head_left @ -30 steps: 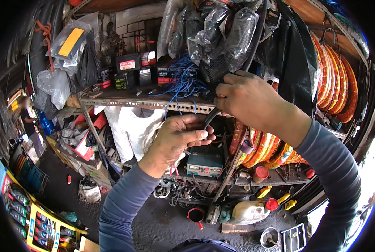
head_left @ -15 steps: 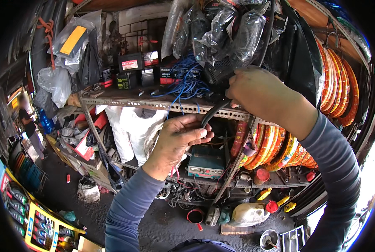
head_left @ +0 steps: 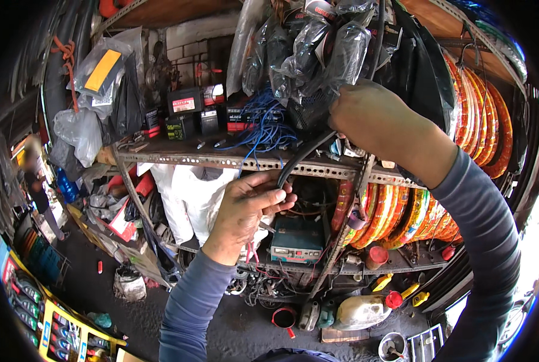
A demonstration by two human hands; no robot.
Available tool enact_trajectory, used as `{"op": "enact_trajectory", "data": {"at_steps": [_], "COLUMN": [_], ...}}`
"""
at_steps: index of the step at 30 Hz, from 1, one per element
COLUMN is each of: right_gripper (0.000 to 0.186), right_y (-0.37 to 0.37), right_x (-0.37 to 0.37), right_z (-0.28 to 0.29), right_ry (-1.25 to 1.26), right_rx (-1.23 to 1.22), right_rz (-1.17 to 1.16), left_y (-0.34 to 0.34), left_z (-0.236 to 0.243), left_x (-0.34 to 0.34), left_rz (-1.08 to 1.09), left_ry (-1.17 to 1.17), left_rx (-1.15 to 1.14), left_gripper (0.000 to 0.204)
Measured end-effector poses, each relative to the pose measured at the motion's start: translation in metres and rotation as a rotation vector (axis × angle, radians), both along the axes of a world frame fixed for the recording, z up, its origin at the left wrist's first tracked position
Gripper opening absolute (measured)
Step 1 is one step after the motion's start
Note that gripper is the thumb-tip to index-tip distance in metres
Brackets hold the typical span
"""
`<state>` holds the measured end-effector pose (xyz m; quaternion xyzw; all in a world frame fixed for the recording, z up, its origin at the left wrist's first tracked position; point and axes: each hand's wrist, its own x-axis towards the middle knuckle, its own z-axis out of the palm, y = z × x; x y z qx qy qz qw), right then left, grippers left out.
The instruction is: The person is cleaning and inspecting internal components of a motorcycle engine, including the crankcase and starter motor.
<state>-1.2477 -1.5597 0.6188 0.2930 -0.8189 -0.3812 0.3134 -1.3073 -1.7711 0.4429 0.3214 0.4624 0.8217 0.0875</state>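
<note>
Perforated metal shelf (head_left: 221,160) sits behind; right hand's (head_left: 366,110) grip is closed on the black tube's (head_left: 305,152) upper end, left hand (head_left: 242,208) pinches the lower. Tube bows across the shelf edge: light, even tension should avoid kinks.

Bendy black tubing (head_left: 304,155) is being held up in a loose curve, slanted roughly 7 to 2 o'clock, ends kinda covered.

Boxy batteries (head_left: 186,102) sit beside tangled blue wire (head_left: 261,120) on a perforated metal shelf (head_left: 188,160), as orange-wrapped tires (head_left: 492,117) hang at right and a teal box (head_left: 296,236) rests below.
</note>
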Motion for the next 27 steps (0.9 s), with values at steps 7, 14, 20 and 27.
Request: {"op": "enact_trajectory", "data": {"at_steps": [7,14,20,27], "right_gripper": [0.014,0.014,0.014,0.015], "right_y": [-0.003,-0.003,0.000,0.021], "right_x": [-0.007,-0.018,-0.012,-0.009], "right_z": [-0.010,-0.020,-0.017,-0.010], "right_ry": [0.020,0.034,0.019,0.026], "right_rx": [-0.061,-0.017,-0.141,-0.155], "right_rz": [0.028,0.064,0.059,0.117], "left_y": [-0.003,0.024,0.047,0.054], "left_z": [0.000,0.024,0.069,0.074], "left_x": [-0.006,-0.033,-0.051,-0.035], "left_rz": [-0.025,-0.051,-0.393,-0.267], "left_ry": [0.043,0.387,0.105,0.368], "left_rx": [-0.101,-0.341,-0.122,-0.197], "left_gripper": [0.027,0.030,0.028,0.028]}}
